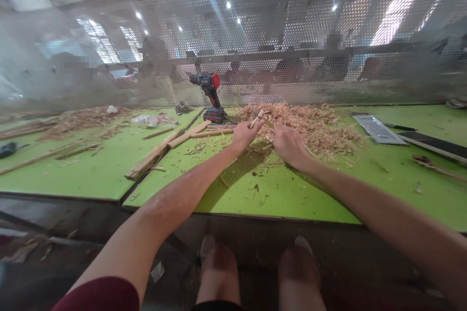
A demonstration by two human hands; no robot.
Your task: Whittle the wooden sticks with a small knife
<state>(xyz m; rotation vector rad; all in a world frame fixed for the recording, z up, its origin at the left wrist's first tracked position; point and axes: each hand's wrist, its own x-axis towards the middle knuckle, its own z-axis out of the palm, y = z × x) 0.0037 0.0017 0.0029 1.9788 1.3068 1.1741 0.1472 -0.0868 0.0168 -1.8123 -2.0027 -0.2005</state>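
Observation:
My left hand point(245, 137) is closed around a thin, pale wooden stick point(257, 118), whose upper end juts up past the fingers. Just to its right, my right hand point(290, 145) is closed too, knuckles up, with something narrow at its fingers that is too small and blurred to name. Both hands are above the green tabletop point(233, 199), in front of a heap of curly wood shavings point(324, 131). Small chips and slivers lie below them.
A cordless drill point(211, 95) stands upright on its battery behind my left hand. Wooden strips point(153, 158) lie to the left, near a clear plastic bottle point(153, 120). On the right are a flat grey package point(377, 129) and a wooden spoon point(438, 167). A perforated screen point(255, 24) rises behind.

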